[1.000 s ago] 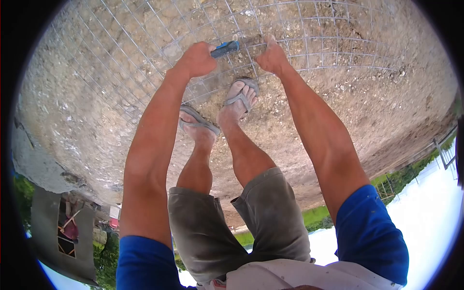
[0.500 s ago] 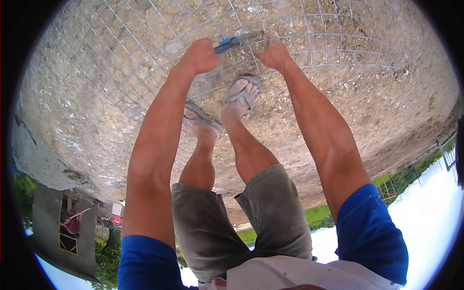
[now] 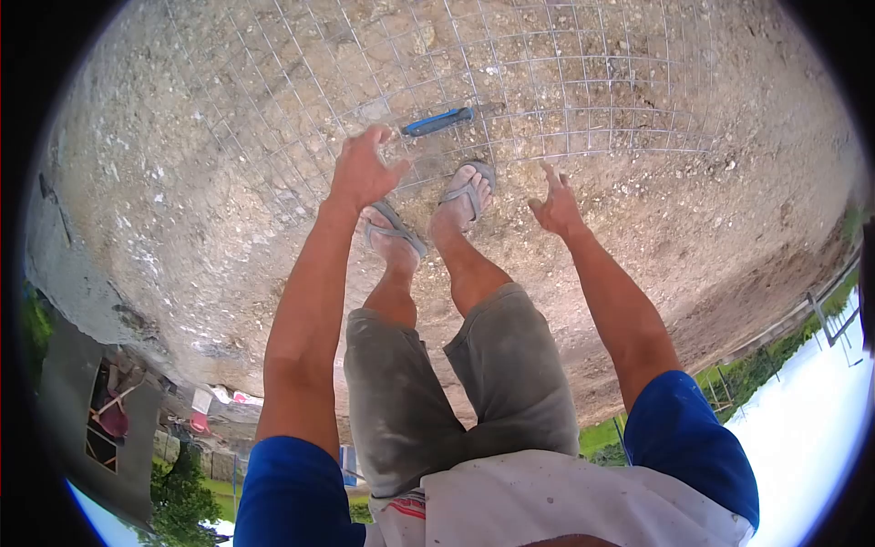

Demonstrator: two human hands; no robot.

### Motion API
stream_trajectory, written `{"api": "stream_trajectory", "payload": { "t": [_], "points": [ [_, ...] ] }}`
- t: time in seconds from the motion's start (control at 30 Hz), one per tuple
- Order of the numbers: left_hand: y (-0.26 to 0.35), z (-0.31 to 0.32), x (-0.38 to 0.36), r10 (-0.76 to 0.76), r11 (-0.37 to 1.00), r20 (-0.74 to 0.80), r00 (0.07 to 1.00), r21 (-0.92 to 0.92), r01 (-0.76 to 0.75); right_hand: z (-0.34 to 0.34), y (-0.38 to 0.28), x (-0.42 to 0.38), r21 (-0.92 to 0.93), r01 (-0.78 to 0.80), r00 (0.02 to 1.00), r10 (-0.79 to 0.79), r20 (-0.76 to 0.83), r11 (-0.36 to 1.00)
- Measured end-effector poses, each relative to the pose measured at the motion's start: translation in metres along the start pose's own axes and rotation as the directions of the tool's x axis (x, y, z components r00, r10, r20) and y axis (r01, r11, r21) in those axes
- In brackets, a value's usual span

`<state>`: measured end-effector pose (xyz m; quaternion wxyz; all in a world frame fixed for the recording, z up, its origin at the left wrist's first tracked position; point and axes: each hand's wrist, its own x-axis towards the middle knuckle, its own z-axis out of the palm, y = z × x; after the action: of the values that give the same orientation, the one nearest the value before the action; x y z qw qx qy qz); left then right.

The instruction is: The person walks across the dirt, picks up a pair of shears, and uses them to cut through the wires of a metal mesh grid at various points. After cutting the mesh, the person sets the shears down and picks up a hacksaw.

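A blue-and-dark handled tool [image 3: 437, 121] lies on the wire mesh [image 3: 565, 96]. Its exact kind cannot be made out. My left hand [image 3: 363, 169] is just left of the tool, apart from it, with its fingers open and its thumb spread. My right hand [image 3: 558, 205] hovers below and to the right of the tool, near the mesh's close edge. Its fingers are apart and nothing is in them. Both feet, in grey sandals [image 3: 469, 187], stand at that close edge.
Dry, stony ground [image 3: 191, 182] spreads around the mesh. Far behind me, at the lower left, a person [image 3: 114, 415] appears at an opening in a grey wall [image 3: 137, 447]. Greenery and a fence-like frame [image 3: 825, 319] show at the right.
My left hand has let go of the blue-and-dark tool and opened. My right hand has drawn back from the mesh, towards me and to the right, and its fingers have spread.
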<state>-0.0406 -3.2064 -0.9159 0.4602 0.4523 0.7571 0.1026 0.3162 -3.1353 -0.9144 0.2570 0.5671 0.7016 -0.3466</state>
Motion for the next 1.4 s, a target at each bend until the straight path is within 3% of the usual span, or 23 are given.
{"api": "stream_trajectory", "payload": {
  "t": [0.13, 0.23, 0.3, 0.4, 0.47, 0.53, 0.57, 0.63, 0.67, 0.7, 0.77, 0.8, 0.83, 0.9, 0.93, 1.0, 1.07, 1.13, 1.17, 1.27, 1.3, 1.33, 1.4],
  "points": [
    [-0.019, -0.098, -0.17, -0.205, 0.979, 0.248, 0.947, 0.049, 0.199, -0.039, 0.08, -0.202, -0.073, -0.16, 0.947, 0.174, 0.269, 0.984],
    [-0.033, -0.166, -0.28, -0.256, 0.965, 0.39, 0.884, 0.164, 0.207, -0.072, 0.136, -0.324, -0.135, -0.388, 0.778, 0.403, 0.481, 0.912],
    [-0.049, -0.196, -0.331, -0.282, 0.949, 0.411, 0.867, 0.25, 0.191, -0.058, 0.208, -0.377, -0.328, -0.238, 0.809, 0.373, 0.454, 0.914],
    [-0.083, -0.218, -0.373, -0.275, 0.95, 0.454, 0.847, 0.265, 0.166, -0.115, 0.161, -0.423, -0.379, -0.324, 0.755, 0.479, 0.448, 0.867],
    [-0.098, -0.217, -0.381, -0.332, 0.93, 0.477, 0.814, 0.31, 0.198, -0.093, 0.219, -0.426, -0.416, -0.157, 0.79, 0.367, 0.492, 0.896],
    [-0.109, -0.196, -0.381, -0.348, 0.927, 0.511, 0.786, 0.312, 0.208, -0.099, 0.223, -0.414, -0.471, 0.057, 0.775, 0.258, 0.576, 0.88],
    [-0.116, -0.18, -0.374, -0.333, 0.935, 0.519, 0.787, 0.289, 0.204, -0.104, 0.225, -0.406, -0.448, -0.084, 0.814, 0.32, 0.484, 0.89],
    [-0.138, -0.149, -0.367, -0.323, 0.941, 0.53, 0.784, 0.268, 0.207, -0.155, 0.126, -0.392, -0.317, -0.342, 0.858, 0.431, 0.279, 0.885],
    [-0.143, -0.123, -0.378, -0.317, 0.944, 0.555, 0.769, 0.261, 0.201, -0.154, 0.14, -0.389, -0.477, -0.423, 0.769, 0.584, 0.261, 0.77],
    [-0.136, -0.098, -0.394, -0.326, 0.944, 0.541, 0.775, 0.228, 0.238, -0.15, 0.179, -0.385, -0.701, -0.111, 0.83, 0.454, 0.325, 0.705],
    [-0.109, -0.078, -0.451, -0.208, 0.966, 0.408, 0.889, -0.056, 0.252, -0.199, 0.157, -0.374, -0.659, -0.209, 0.801, 0.513, 0.309, 0.722],
    [-0.066, -0.102, -0.482, -0.319, 0.909, 0.431, 0.844, -0.113, 0.401, -0.216, 0.142, -0.374, -0.647, -0.218, 0.811, 0.504, 0.296, 0.731],
    [-0.049, -0.094, -0.545, -0.3, 0.86, 0.489, 0.819, -0.233, 0.454, -0.228, 0.125, -0.374, -0.639, -0.198, 0.84, 0.465, 0.28, 0.743],
    [-0.049, -0.078, -0.542, -0.208, 0.736, 0.332, 0.92, -0.566, 0.371, -0.275, 0.066, -0.305, -0.601, -0.125, 0.946, 0.278, 0.167, 0.789],
    [-0.058, -0.056, -0.555, -0.229, 0.606, 0.412, 0.882, -0.648, 0.461, -0.291, 0.028, -0.276, -0.574, -0.069, 0.978, 0.169, 0.123, 0.816],
    [-0.042, -0.033, -0.612, -0.365, 0.616, 0.429, 0.826, -0.553, 0.56, -0.306, -0.064, -0.218, -0.428, 0.083, 0.997, -0.076, 0.034, 0.9],
    [-0.042, -0.031, -0.586, -0.468, 0.667, 0.331, 0.82, -0.476, 0.573, -0.311, -0.181, -0.18, -0.366, 0.282, 0.95, -0.312, -0.023, 0.887],
    [-0.039, -0.024, -0.585, -0.468, 0.669, 0.298, 0.832, -0.496, 0.554, -0.278, -0.259, -0.153, -0.162, 0.432, 0.865, -0.458, -0.203, 0.887],
    [-0.036, -0.024, -0.583, -0.469, 0.671, 0.279, 0.838, -0.504, 0.544, -0.254, -0.295, -0.16, -0.086, 0.469, 0.858, -0.476, -0.191, 0.879],
    [-0.02, -0.058, -0.546, -0.455, 0.72, 0.224, 0.862, -0.478, 0.504, -0.138, -0.333, -0.174, 0.068, 0.659, 0.751, -0.66, -0.007, 0.749],
    [-0.016, -0.07, -0.524, -0.443, 0.742, 0.216, 0.87, -0.456, 0.491, -0.095, -0.333, -0.178, 0.06, 0.614, 0.77, -0.614, 0.173, 0.787],
    [-0.007, -0.084, -0.496, -0.415, 0.774, 0.196, 0.888, -0.437, 0.458, -0.058, -0.329, -0.183, 0.05, 0.626, 0.705, -0.592, 0.391, 0.779],
    [0.009, -0.106, -0.422, -0.353, 0.83, 0.181, 0.918, -0.391, 0.397, 0.017, -0.294, -0.197, 0.084, 0.623, 0.67, -0.587, 0.455, 0.778]
  ]
}}
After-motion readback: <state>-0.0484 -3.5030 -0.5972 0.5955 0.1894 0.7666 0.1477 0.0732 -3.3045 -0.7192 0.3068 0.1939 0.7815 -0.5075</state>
